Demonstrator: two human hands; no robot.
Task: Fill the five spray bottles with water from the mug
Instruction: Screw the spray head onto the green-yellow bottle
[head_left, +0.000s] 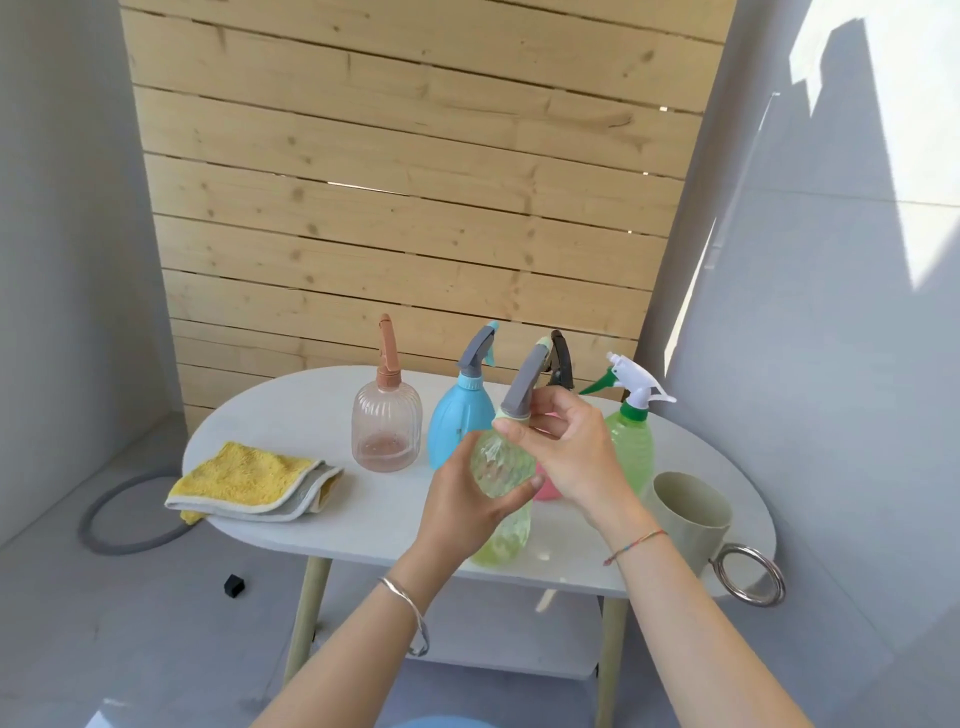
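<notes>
Left hand (462, 499) grasps the pale green spray bottle (501, 499), tilted above the table's (322, 514) front edge, while right hand (566, 452) fingers pinch its collar; the mug (685, 514) stands just right.

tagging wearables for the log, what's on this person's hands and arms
Both forearms are bare, with no sleeves in view. The left wrist wears a thin silver bangle. The right wrist wears a thin multicoloured string bracelet. No rings or gloves show on the left hand or right hand.
</notes>
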